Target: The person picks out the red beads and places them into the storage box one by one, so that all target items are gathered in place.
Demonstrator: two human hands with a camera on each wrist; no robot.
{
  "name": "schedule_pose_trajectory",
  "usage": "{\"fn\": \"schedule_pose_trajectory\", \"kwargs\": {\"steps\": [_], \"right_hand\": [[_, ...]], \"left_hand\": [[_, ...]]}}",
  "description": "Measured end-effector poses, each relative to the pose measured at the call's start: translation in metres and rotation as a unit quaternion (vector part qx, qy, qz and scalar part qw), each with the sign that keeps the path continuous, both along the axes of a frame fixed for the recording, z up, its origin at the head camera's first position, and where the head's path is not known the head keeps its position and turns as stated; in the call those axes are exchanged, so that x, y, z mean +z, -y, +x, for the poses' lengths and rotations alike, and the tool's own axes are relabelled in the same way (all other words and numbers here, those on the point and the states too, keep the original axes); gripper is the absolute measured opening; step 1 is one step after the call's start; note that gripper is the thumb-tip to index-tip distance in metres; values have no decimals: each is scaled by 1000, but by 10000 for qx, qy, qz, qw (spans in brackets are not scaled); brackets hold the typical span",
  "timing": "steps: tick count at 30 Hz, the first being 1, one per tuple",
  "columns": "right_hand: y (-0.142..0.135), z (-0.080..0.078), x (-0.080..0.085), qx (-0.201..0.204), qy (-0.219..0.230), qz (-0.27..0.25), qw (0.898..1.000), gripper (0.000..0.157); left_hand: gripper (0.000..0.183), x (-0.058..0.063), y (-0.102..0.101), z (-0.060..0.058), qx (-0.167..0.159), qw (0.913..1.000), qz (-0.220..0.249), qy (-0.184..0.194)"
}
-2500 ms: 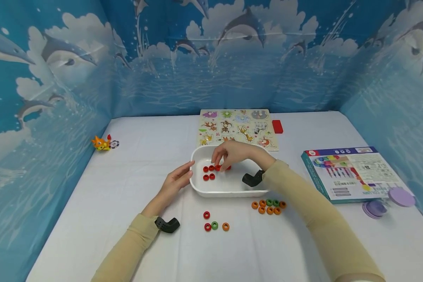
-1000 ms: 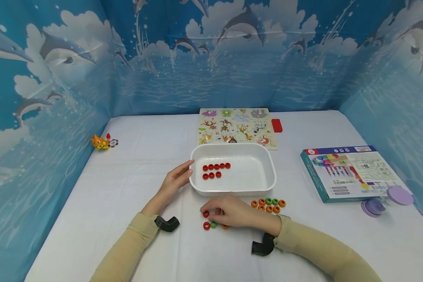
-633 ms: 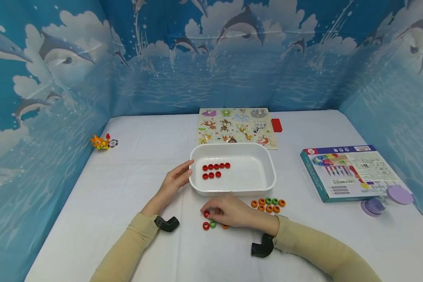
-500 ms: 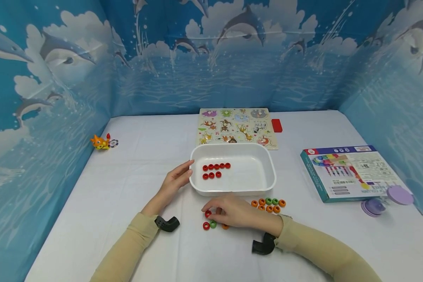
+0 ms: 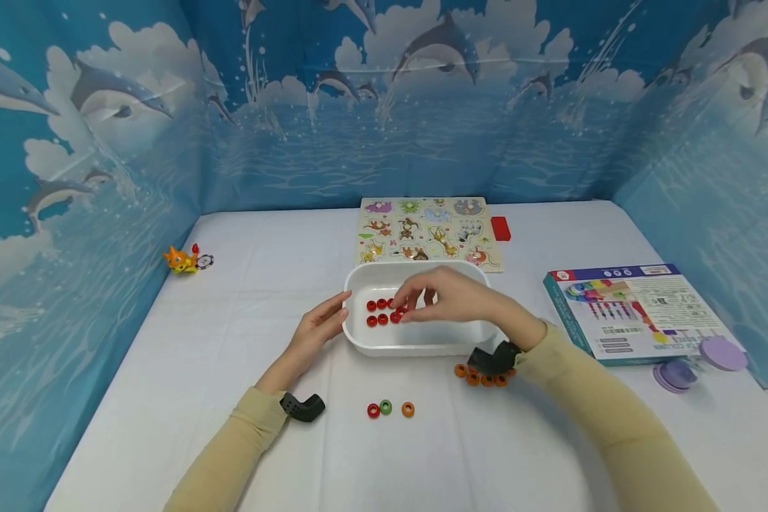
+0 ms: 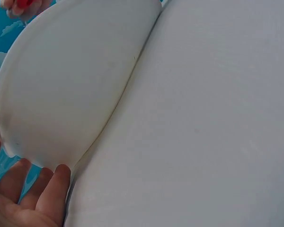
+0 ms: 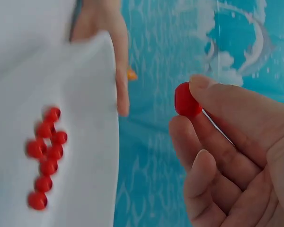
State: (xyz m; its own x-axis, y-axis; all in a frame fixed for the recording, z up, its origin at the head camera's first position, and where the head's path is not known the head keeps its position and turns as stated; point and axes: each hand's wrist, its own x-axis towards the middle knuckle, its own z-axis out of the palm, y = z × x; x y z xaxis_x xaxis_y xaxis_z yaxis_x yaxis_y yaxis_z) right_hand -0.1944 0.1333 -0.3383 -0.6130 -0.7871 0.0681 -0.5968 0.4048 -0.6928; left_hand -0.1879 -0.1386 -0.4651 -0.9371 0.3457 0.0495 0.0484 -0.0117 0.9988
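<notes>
My right hand reaches over the white tray and pinches a red bead between thumb and forefinger. Two rows of red beads lie in the tray's left half; the hand hides part of the back row. At the tray's left end, my left hand rests its extended fingers against the outer wall, as the left wrist view also shows at the tray's side. In front of the tray on the cloth lie a red ring-shaped bead, a green bead and an orange bead.
More orange beads lie right of centre, partly hidden by the right wrist's camera. An animal puzzle board and a red block are behind the tray. A toy box and purple-lidded tub stand right, a toy figure left.
The right hand has lifted a red bead from the cloth in front and carried it forward over the tray. The left hand stays at the tray's left end.
</notes>
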Motion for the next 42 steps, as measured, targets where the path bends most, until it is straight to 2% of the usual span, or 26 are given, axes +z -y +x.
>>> {"fn": "schedule_pose_trajectory", "kwargs": {"steps": [3, 8, 11, 16, 25, 29, 34, 37, 39, 42], "right_hand": [[-5, -26, 0, -185, 226, -67, 9996, 27], [-8, -58, -17, -288, 1025, -41, 9943, 25], [-7, -68, -32, -304, 1437, 126, 9891, 27], [-5, -74, -51, -255, 1560, 583, 9857, 25], [1, -69, -59, -106, 1339, 1166, 9841, 21], [2, -69, -54, -87, 1338, 1187, 9838, 24], [1, -65, -27, -237, 1074, 710, 9914, 31], [4, -50, -8, -156, 880, 246, 9957, 33], [7, -34, -1, 26, 781, -61, 9969, 32], [16, -5, -1, 278, 808, -431, 9954, 29]], "left_hand": [[47, -1, 1, 0, 39, 10000, -48, -23], [47, -2, 0, 0, 30, 10000, -74, -10], [46, -1, 0, 0, 25, 10000, -59, 32], [44, 4, -1, 1, -81, 9999, 13, 93], [45, 23, -5, 9, -164, 9999, -53, -19], [44, 15, -4, 6, -157, 9999, 41, 10], [44, 1, -2, -1, -52, 10000, 52, 55], [45, -1, -2, 0, 29, 10000, -32, -8], [46, -1, -1, 0, 73, 9999, -76, -32], [46, 0, 0, 1, 52, 9999, -61, -71]]}}
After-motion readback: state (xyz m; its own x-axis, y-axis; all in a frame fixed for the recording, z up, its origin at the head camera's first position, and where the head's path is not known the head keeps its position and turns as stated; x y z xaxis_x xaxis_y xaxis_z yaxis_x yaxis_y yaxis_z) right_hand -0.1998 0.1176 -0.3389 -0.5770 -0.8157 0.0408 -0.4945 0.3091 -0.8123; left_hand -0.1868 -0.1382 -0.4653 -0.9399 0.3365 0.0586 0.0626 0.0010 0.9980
